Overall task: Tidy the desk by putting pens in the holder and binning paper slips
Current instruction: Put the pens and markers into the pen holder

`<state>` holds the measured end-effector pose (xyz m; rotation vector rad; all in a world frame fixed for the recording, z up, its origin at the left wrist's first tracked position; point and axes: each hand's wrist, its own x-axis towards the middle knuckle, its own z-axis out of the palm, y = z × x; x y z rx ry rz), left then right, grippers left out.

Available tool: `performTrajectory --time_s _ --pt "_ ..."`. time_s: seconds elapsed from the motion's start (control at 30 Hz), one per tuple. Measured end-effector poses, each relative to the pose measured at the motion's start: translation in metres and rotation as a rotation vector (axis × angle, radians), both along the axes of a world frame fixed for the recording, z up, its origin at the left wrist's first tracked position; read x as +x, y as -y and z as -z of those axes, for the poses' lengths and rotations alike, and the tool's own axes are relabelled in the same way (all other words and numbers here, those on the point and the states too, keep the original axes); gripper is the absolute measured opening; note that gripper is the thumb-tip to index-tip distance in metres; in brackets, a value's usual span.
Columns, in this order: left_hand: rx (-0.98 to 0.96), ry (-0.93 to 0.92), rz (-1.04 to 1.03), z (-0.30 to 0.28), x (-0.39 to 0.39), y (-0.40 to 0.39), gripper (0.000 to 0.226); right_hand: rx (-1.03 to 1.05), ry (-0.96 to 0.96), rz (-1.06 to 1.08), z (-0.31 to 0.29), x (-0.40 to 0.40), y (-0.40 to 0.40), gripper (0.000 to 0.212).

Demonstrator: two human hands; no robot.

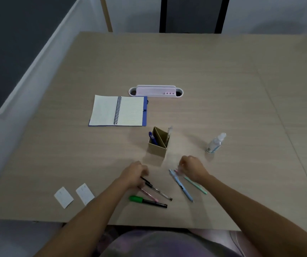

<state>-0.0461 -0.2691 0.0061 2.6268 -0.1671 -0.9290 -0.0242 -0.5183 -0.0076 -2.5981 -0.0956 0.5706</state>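
Observation:
A beige pen holder [157, 147] with a diagonal divider stands mid-desk; a blue pen [152, 138] sits in its left compartment and a pale pen [169, 133] in its right. My left hand [133, 175] is curled over the cap end of a black pen [158, 190] lying on the desk. Beside it lie a pink pen [149, 194] and a green-capped marker [147, 201]. My right hand [193, 169] pinches the pink-tipped end of a mint-green pen [197, 186], next to a light-blue pen [181, 186]. Two white paper slips [63, 197] [85, 193] lie at the front left.
An open spiral notebook [118, 111] lies behind the holder to the left. A pink-and-white desk organiser [155, 91] stands further back. A small spray bottle [215, 142] stands to the right. The desk's front edge [149, 226] is close to my body. No bin is in view.

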Motion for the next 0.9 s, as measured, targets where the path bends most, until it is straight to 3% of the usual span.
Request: performTrajectory --time_s 0.13,0.27,0.43,0.6,0.73,0.9 --pt "0.04 0.071 0.115 0.01 0.0 0.004 0.026 -0.145 -0.058 -0.095 0.02 -0.022 -0.002 0.02" --pt "-0.069 0.096 0.088 -0.003 -0.001 -0.003 0.017 -0.187 -0.025 -0.097 0.017 -0.017 0.008 0.028" --pt "-0.338 0.384 -0.034 -0.075 0.004 -0.03 0.01 0.168 0.265 0.201 -0.035 0.013 0.032 0.022" --pt "-0.391 0.721 -0.165 -0.143 0.035 -0.033 0.007 0.578 0.494 0.46 -0.103 0.048 0.021 0.015" --pt "-0.285 0.63 -0.145 -0.135 0.066 -0.003 0.009 0.801 0.497 0.507 -0.127 0.062 -0.01 0.009" --pt "-0.198 0.494 -0.144 -0.094 0.078 0.024 0.009 0.689 0.385 0.404 -0.102 0.059 -0.041 0.01"
